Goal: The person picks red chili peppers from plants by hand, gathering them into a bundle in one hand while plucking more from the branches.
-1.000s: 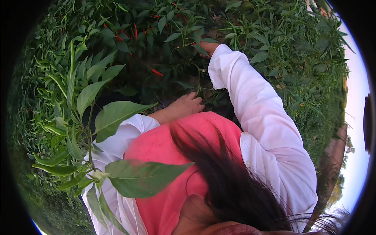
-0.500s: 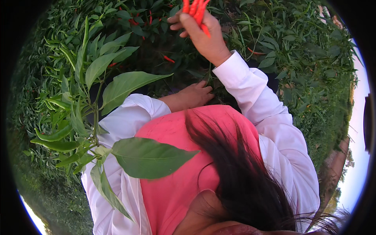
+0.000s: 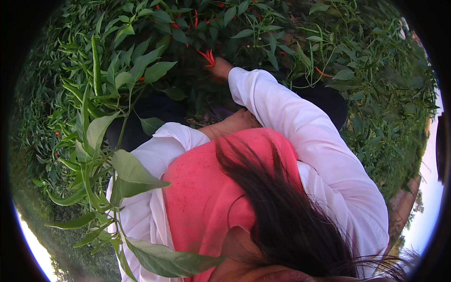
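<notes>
Red chillies (image 3: 207,58) jut from the right hand (image 3: 221,69), far centre, fingers curled around them; I see it has just dropped lower, bunch seemingly secure; nearer, the left hand's (image 3: 245,121) grip I cannot tell.

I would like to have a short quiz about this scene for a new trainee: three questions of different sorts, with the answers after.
1. Which of the person's hands holds the red chillies?
2. True or false: the sleeves are white.
3. Choose one. The green chillies nearest to the camera hang in which part of the picture? a) right b) left c) centre

Key:
1. The right hand.
2. True.
3. b
</notes>
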### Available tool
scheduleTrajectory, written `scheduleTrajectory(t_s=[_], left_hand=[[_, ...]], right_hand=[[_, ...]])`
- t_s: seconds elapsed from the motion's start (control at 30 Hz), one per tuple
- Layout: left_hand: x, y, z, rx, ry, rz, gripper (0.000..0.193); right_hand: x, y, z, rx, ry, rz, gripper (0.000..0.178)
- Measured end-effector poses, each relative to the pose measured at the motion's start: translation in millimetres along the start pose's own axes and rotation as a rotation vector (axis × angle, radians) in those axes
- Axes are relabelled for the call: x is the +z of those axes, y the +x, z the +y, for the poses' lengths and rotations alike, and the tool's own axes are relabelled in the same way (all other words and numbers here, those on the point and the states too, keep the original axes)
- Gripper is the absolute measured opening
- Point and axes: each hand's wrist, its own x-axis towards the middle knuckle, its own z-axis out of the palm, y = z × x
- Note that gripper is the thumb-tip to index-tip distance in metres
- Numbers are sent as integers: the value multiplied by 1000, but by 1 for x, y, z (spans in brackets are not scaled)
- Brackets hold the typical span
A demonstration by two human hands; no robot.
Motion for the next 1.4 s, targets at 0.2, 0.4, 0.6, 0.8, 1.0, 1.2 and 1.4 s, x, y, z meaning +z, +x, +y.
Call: scheduleTrajectory(t_s=[0.2, 0.4, 0.6, 0.8, 1.0, 1.2, 1.4], left_hand=[[14, -2, -9, 20, 30, 58, 38], [23, -3, -8, 59, 76, 184, 37], [22, -1, -7, 56, 127, 19, 36], [-30, -2, 2, 77, 15, 102, 35], [-172, -21, -31, -428, -534, 194, 21], [-191, 10, -31, -422, -1686, 867, 42], [-159, 14, -40, -459, -1839, 1040, 28]], right_hand=[[-16, -21, -10, -126, 18, 205, 32], [-22, -21, -18, -62, 8, 187, 28], [-23, -22, -24, -320, 168, 280, 24], [-73, -54, -81, -180, 871, -196, 23], [-169, -130, -129, -406, 1242, -118, 22], [-176, -175, -147, -484, 970, 285, 17], [-141, -176, -152, -525, 784, 445, 16]])
